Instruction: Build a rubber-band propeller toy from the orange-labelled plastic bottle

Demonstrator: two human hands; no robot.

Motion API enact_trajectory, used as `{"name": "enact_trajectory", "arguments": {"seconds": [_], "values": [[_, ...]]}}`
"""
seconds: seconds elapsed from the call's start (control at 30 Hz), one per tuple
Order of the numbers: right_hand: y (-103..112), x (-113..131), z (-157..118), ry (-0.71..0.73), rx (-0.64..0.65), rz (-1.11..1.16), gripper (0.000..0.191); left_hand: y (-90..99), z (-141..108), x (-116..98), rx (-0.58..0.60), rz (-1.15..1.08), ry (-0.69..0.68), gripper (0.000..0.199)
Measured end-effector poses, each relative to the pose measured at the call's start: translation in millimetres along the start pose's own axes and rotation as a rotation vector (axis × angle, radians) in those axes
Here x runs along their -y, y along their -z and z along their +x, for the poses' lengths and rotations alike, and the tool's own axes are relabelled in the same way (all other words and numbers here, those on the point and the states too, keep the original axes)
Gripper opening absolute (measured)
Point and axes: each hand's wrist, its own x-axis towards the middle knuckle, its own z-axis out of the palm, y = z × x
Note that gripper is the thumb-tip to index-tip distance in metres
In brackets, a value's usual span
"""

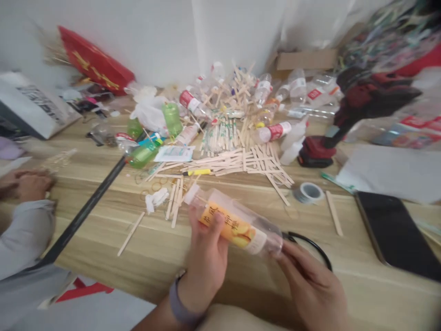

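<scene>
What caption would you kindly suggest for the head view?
Two hands hold a clear plastic bottle with an orange label above a wooden table strewn with craft sticks.

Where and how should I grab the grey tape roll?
I'd come from above and pinch the outer wall of the tape roll across its width. It appears to lie flat, hole up, with bare wood between it and the stick on its right.

Bottle (237,220) clear glossy plastic; sticks (241,161) matt wood; phone (396,232) glossy black.
</scene>
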Motion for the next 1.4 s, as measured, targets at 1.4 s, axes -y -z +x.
{"name": "enact_trajectory", "arguments": {"seconds": [1.4], "values": [[-7,37,-3,0.408,-0.076,-0.121,0.015,-16.9,10,-1,-0.226,-0.127,0.412,0.030]]}}
